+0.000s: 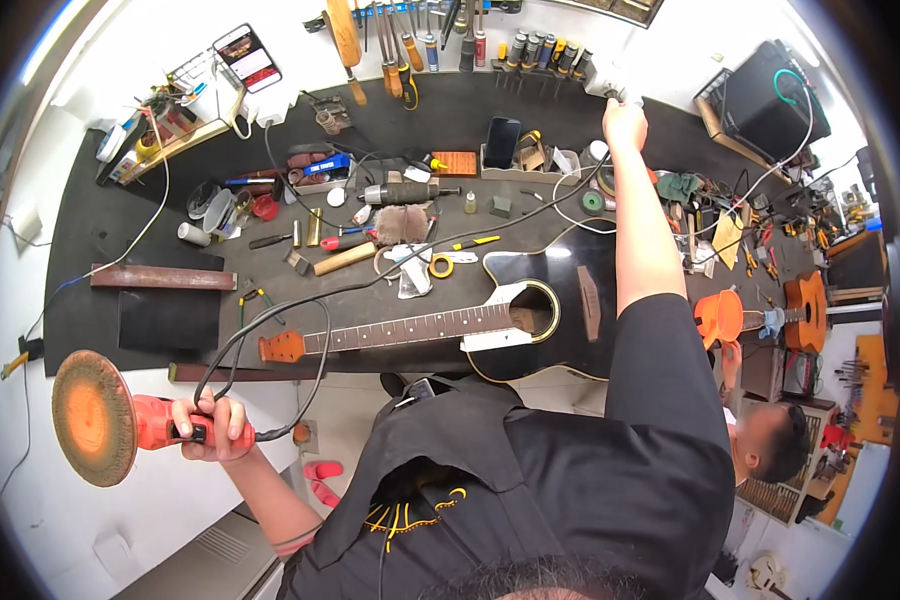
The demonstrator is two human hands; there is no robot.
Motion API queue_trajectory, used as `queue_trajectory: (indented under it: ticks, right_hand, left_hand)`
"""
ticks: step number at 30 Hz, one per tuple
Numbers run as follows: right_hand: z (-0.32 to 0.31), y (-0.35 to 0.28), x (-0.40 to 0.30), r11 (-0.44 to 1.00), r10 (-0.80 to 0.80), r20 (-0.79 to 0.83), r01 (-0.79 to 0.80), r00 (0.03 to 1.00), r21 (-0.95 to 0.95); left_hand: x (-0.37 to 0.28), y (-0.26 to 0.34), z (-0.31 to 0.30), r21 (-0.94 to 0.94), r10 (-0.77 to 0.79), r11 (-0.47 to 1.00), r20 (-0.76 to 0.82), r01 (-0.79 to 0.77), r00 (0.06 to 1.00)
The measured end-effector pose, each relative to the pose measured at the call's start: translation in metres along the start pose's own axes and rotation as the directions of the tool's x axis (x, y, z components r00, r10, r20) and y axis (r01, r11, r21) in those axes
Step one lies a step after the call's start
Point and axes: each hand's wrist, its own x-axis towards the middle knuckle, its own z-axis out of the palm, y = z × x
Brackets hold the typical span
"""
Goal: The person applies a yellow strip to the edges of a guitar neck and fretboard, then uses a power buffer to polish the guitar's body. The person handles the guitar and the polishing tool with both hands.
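My left hand (214,426) grips the red body of an angle polisher (154,421), whose round, worn pad (90,418) faces the camera beyond the bench's left front edge. From its handle a black power cord (360,283) loops up and crosses above the bench toward my right forearm. My right hand (625,126) is stretched out to the wall at the back, closed at a socket; the plug is mostly hidden by my fingers. Before me lies a stringless black acoustic guitar (562,330), neck pointing left, with white sheets (487,341) around its sound hole.
On the dark bench (435,292) lie a wooden-handled hammer (345,259), yellow tape (441,265) and pliers (259,304). Chisels and screwdrivers (397,75) hang behind. At right, another person (772,442) is near an orange container (718,315) and another guitar (802,311).
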Motion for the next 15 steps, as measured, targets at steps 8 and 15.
queue_trajectory:
  ticks: [8, 15]
  right_hand:
    - [-0.005, 0.001, -0.001, 0.992, -0.026, -0.043, 0.020, 0.999, -0.123]
    - [0.010, -0.008, 0.014, 0.922, -0.227, -0.066, 0.193, 0.972, -0.336]
  left_hand:
    - [0.031, -0.012, -0.040, -0.027, -0.061, 0.998, 0.025, 0.062, 0.998]
    - [0.029, 0.001, -0.058, 0.034, -0.051, 0.998, -0.051, 0.053, 0.997]
